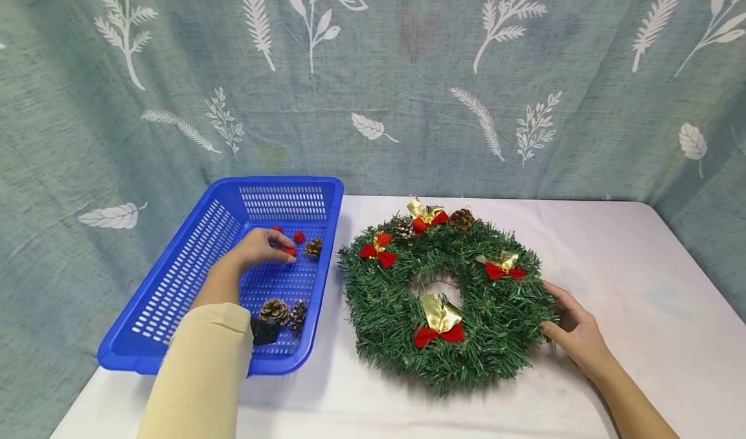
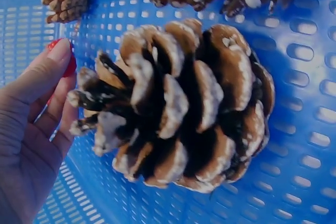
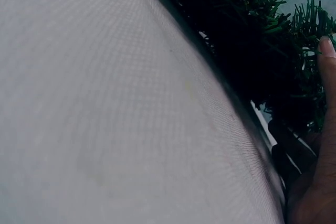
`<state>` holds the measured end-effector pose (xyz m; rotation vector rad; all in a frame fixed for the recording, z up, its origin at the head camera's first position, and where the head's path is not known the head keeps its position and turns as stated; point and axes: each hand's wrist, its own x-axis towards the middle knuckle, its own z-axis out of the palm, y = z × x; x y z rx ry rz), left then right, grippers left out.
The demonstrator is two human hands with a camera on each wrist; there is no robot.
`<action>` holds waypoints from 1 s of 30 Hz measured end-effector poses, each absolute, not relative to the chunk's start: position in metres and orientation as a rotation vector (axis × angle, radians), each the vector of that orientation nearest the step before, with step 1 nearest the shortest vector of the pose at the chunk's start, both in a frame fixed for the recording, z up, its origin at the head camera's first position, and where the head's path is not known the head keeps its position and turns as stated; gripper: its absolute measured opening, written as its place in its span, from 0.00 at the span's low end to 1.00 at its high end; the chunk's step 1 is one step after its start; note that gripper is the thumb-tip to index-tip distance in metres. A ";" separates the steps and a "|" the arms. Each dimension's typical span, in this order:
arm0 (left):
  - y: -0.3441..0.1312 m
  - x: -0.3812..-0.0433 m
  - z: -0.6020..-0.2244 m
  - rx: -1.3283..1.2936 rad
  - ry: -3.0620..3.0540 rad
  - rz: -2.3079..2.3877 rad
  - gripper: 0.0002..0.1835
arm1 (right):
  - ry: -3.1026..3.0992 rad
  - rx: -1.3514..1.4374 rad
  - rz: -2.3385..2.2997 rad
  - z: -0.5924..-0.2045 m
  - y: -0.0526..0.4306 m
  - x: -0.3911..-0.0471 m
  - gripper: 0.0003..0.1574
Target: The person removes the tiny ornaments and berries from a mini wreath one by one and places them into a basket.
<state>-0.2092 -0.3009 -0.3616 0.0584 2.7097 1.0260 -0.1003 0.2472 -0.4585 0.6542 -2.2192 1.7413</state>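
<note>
Over the blue plastic basket [image 1: 335, 232], my left hand [image 1: 260, 247] pinches a small red ball [image 2: 69, 65] between thumb and fingers. A large frost-tipped pine cone [image 2: 184, 103] lies nearest that hand's camera. To the right, my right hand [image 1: 578, 330] grips the outer edge of a green wreath [image 1: 495, 322], thumb on top and fingers beneath. The wreath lies on the table, bearing red-and-gold bows [image 1: 440, 322], a brown pine cone [image 1: 462, 219], a frosted pine cone [image 1: 404, 228] and small red ornaments [image 1: 382, 239]. In the right wrist view, the fingers below it are in shadow.
Inside the basket, another red ball [image 1: 299, 237] and a brown pine cone [image 1: 313, 248] lie near the far right, and a frosted cone [image 1: 298, 315] near the front. A white cloth covers the table [image 1: 606, 258]. Behind it hangs a leaf-patterned curtain [image 1: 373, 89].
</note>
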 end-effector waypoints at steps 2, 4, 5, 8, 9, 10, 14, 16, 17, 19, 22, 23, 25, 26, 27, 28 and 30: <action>-0.302 -0.209 -0.364 0.058 2.702 1.034 0.19 | -2.221 0.656 1.740 -0.458 0.247 -0.100 0.42; -0.302 -0.209 -0.368 0.044 2.696 1.041 0.19 | -2.236 0.652 1.724 -0.458 0.248 -0.100 0.42; -0.303 -0.208 -0.369 0.031 2.695 1.045 0.19 | -2.244 0.650 1.716 -0.458 0.249 -0.100 0.42; -0.304 -0.207 -0.373 0.001 2.693 1.061 0.20 | -2.262 0.642 1.703 -0.457 0.250 -0.099 0.42; -0.303 -0.207 -0.374 -0.016 2.697 1.066 0.20 | -2.263 0.641 1.701 -0.457 0.250 -0.100 0.42; -0.304 -0.207 -0.374 -0.028 2.702 1.069 0.20 | -2.264 0.639 1.699 -0.457 0.250 -0.100 0.42; -0.305 -0.205 -0.373 -0.028 2.713 1.064 0.22 | -2.271 0.633 1.677 -0.458 0.248 -0.100 0.42; -0.305 -0.204 -0.371 -0.050 2.709 1.072 0.24 | -2.281 0.627 1.660 -0.458 0.248 -0.100 0.42; -0.305 -0.204 -0.370 -0.062 2.702 1.091 0.25 | -2.286 0.625 1.657 -0.458 0.248 -0.099 0.42; -0.305 -0.204 -0.367 -0.076 2.679 1.151 0.28 | -2.286 0.619 1.661 -0.458 0.247 -0.099 0.42; -0.302 -0.205 -0.359 -0.103 2.649 1.245 0.30 | -2.276 0.614 1.674 -0.457 0.247 -0.098 0.42; -0.302 -0.206 -0.356 -0.103 2.639 1.273 0.30 | -2.272 0.612 1.676 -0.457 0.247 -0.098 0.42; -0.301 -0.207 -0.351 -0.099 2.636 1.306 0.30 | -2.263 0.619 1.676 -0.457 0.247 -0.099 0.41; -0.300 -0.207 -0.349 -0.095 2.639 1.314 0.30 | -2.254 0.627 1.685 -0.457 0.247 -0.100 0.41; -0.300 -0.208 -0.347 -0.088 2.645 1.319 0.30 | -2.250 0.632 1.690 -0.458 0.247 -0.100 0.42; -0.300 -0.208 -0.346 -0.077 2.646 1.335 0.29 | -2.248 0.632 1.694 -0.458 0.247 -0.100 0.42; -0.299 -0.208 -0.344 -0.060 2.644 1.359 0.29 | -2.252 0.629 1.698 -0.458 0.247 -0.100 0.42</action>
